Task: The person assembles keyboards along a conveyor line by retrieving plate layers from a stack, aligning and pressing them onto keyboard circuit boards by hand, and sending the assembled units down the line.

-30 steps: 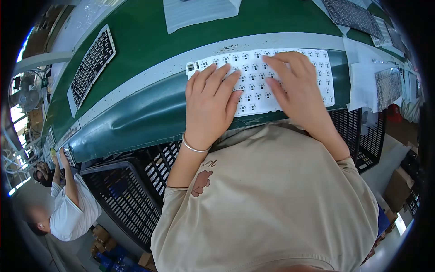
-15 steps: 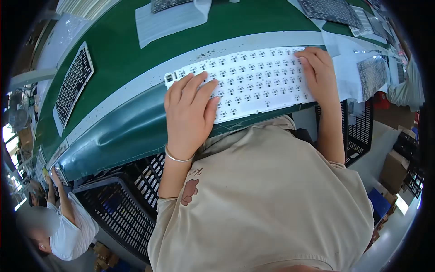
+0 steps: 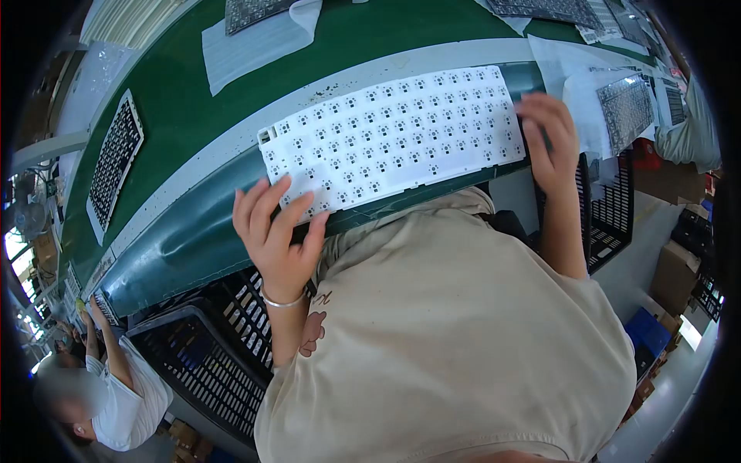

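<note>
A white keyboard-shaped panel [image 3: 401,131] with rows of small dark marks lies on the green mat [image 3: 193,204] at the bench's near edge. At its lower left corner is my left hand [image 3: 278,231], fingers spread, with the fingertips over the panel's edge. My right hand [image 3: 549,139] is beside the panel's right end, fingers apart and slightly bent, holding nothing. Whether its fingertips touch the panel's edge I cannot tell.
A dark keyboard-like panel [image 3: 116,166] lies at the left on the green bench. Grey panels [image 3: 625,112] and white sheets [image 3: 262,42] are farther back and right. Black crates [image 3: 201,355] stand below. A co-worker in a white shirt [image 3: 127,401] is at lower left.
My left hand has moved from on top of the panel down to its lower left corner. My right hand has gone from the panel's middle to its right end. The camera view has shifted.
</note>
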Demonstrator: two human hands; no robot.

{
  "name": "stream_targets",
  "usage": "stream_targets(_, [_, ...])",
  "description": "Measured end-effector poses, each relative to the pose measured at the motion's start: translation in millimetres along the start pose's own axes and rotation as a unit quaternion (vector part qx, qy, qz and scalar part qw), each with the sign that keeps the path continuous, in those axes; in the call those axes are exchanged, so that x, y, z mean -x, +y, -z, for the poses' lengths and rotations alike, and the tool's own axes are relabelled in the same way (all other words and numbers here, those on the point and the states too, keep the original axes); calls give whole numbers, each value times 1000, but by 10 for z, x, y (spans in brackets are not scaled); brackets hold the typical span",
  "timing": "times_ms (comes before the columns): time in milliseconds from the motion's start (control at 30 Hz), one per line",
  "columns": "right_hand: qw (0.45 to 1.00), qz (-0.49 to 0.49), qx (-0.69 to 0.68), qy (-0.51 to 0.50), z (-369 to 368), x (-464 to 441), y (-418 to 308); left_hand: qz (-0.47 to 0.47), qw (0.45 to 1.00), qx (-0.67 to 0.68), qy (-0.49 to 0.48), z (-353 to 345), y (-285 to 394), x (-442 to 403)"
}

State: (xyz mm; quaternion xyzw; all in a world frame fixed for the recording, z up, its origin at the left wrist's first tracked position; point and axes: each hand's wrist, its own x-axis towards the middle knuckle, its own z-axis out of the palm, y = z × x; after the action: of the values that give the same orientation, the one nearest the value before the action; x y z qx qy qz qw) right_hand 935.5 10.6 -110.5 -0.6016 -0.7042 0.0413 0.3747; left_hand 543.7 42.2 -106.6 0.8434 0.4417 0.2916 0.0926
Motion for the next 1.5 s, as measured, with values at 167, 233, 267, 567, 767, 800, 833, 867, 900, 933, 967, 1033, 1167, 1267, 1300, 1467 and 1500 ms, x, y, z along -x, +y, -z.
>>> stream_targets(167, [996, 0, -40, -86, 165, 391, -77, 71, 996, -42, 21, -111, 67, 397])
stream_targets(233, [992, -52, -87, -81, 155, 455, -111, 96, 994, -43, 41, -110, 46, 481])
stream_targets(267, [992, -52, -88, -77, 159, 463, -84, 93, 993, -58, 47, -109, 65, 464])
stream_targets(567, [979, -183, -84, -17, 105, 442, 116, 52, 993, -83, 72, -162, 6, 554])
stream_targets(767, [958, -251, -126, 60, -15, 308, 224, 59, 987, -52, 141, -53, -22, 200])
stream_targets(800, [956, -251, -136, 70, -24, 317, 268, 41, 986, -62, 152, -27, -94, 53])
stream_targets(833, [954, -250, -146, 79, -36, 323, 315, 24, 984, -72, 162, -3, -155, -116])
stream_targets(867, [952, -251, -155, 87, -41, 320, 344, 12, 985, -72, 159, 27, -184, -366])
stream_targets(900, [953, -248, -154, 87, -33, 322, 344, -2, 988, -62, 143, 42, -158, -692])
stream_targets(933, [954, -246, -151, 87, -48, 309, 279, -16, 991, -50, 127, 69, -194, -1025])
stream_targets(967, [954, -244, -147, 89, -45, 305, 274, -37, 994, -32, 97, -1, -233, -1347])
stream_targets(1033, [963, -219, -130, 93, -52, 295, 269, -66, 997, 41, 19, -242, -281, -2004])
stream_targets(1167, [968, -200, -100, 117, -84, 274, 240, -165, 986, 2, -16, -1430, -558, -3150])
stream_targets(1267, [964, -211, -88, 133, -97, 290, 217, -159, 984, -77, -19, -2257, -637, -3712])
stream_targets(1300, [963, -215, -85, 136, -100, 295, 216, -124, 986, -79, -75, -2260, -515, -3746])
stream_targets(1467, [972, -175, -79, 139, -113, 303, 259, -25, 988, -100, -116, -2542, -451, -3895])
stream_targets(1500, [972, -175, -78, 139, -106, 311, 262, -15, 990, -94, -105, -2545, -492, -3910])
